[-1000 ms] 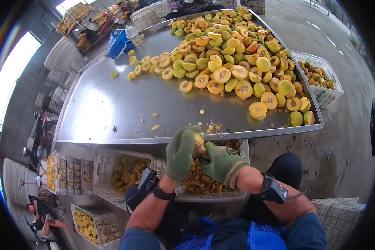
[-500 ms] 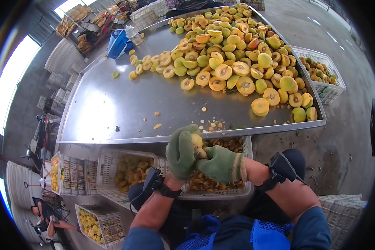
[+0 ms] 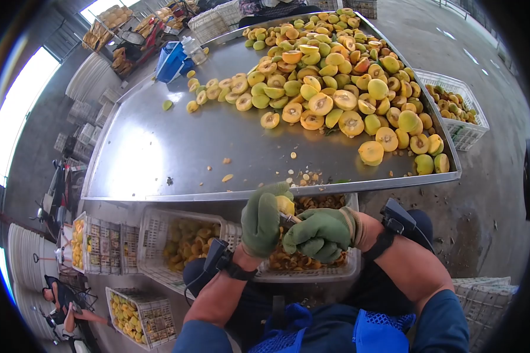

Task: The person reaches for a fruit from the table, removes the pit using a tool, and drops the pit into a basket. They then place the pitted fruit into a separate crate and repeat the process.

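In a green knit glove, my left hand (image 3: 261,222) is closed around a yellow peach half (image 3: 285,205) just in front of the table's near edge. My right hand (image 3: 317,235), gloved the same way, grips a small metal pitting tool (image 3: 288,219) whose tip is hidden at the fruit by the left glove. Both hands are over a white plastic crate (image 3: 341,270) of brown pits and scraps. Beyond them, many halved peaches (image 3: 321,104) are heaped on the steel table (image 3: 212,150), mostly on its right and far side.
Left of my knees stands another crate (image 3: 150,247) of peach halves, with more filled crates (image 3: 159,320) on the floor. A blue container (image 3: 172,62) and a clear bottle (image 3: 194,50) sit at the table's far left. A person (image 3: 65,297) sits at lower left.
My right hand has drawn slightly to the right, away from the peach half, baring the tool's metal part. My left hand still holds the fruit, and the view has shifted slightly.
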The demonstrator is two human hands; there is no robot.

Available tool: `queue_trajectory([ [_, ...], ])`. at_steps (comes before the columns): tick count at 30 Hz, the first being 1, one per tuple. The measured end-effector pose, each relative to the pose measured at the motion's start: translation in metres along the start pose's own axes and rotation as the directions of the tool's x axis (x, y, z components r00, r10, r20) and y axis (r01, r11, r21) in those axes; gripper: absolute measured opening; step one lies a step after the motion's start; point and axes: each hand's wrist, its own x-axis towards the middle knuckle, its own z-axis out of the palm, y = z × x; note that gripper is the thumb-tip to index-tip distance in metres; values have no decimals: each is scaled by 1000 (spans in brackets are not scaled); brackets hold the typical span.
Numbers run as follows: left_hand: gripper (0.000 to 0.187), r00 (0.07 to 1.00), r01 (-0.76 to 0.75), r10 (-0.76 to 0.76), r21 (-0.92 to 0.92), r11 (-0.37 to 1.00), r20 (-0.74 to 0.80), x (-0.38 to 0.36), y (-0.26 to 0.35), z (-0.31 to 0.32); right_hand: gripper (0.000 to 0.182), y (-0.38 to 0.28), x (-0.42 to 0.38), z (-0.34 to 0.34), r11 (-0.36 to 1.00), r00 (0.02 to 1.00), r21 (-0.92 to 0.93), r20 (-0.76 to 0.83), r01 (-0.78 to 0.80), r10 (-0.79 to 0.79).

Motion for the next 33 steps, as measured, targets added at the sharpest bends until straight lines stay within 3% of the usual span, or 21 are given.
queue_trajectory([
  [4, 42, 1000, 11, -11, -56, 998, -6, 2, 11, 1, 24, 17, 20, -25, 941, 901, 324, 429, -97, -55],
  [7, 43, 999, -37, 34, -169, 985, -23, 3, 11, 8, 26, 27, 27, -28, 872, 803, 464, 575, -159, -159],
  [10, 47, 997, 56, -44, -209, 976, 66, 2, 8, 4, 27, 39, 35, -33, 858, 758, 502, 601, -110, -254],
  [13, 46, 999, 7, -1, -170, 985, 36, -1, 7, 5, 26, 43, 36, -31, 826, 758, 544, 598, -146, -260],
  [16, 48, 999, -16, 21, -118, 993, 35, -2, -1, 1, 26, 20, 19, -22, 975, 955, 208, 296, -73, 9],
  [19, 51, 979, 85, -74, -50, 995, 192, 0, 13, -8, 27, 20, 16, -21, 999, 986, 37, 169, -9, 3],
  [20, 59, 976, 93, -89, -8, 996, 198, 0, 18, -7, 28, 23, 17, -23, 990, 966, 135, 260, -48, 12],
  [23, 66, 996, -13, 24, -124, 992, 85, -10, 1, 2, 30, 47, 33, -34, 907, 824, 413, 539, -77, -176],
  [24, 72, 1000, 15, -16, -169, 986, -7, -13, 1, 11, 33, 47, 35, -31, 854, 761, 497, 610, -151, -221],
  [27, 67, 987, 111, -134, -232, 966, -85, -8, -2, 9, 32, 41, 28, -33, 893, 801, 450, 529, 14, -279],
  [29, 67, 995, -7, 6, -10, 1000, -101, 5, -9, -10, 31, 34, 8, -27, 995, 943, 32, 317, 100, -105],
  [30, 68, 992, 69, -77, -91, 994, -96, 8, -11, -27, 31, 29, -2, -20, 977, 980, -194, 192, 83, -45],
  [31, 69, 982, 141, -159, -160, 977, -104, 8, -8, -46, 33, 19, -10, -1, 895, 998, -441, -40, -68, 56],
  [32, 75, 941, 242, -289, -245, 939, -177, 10, -1, -54, 35, 11, -13, 11, 735, 959, -633, -270, -243, 85],
  [33, 76, 921, 285, -339, -261, 922, -193, 7, 2, -67, 38, 44, 11, -32, 190, 978, -981, -7, 33, -207],
])
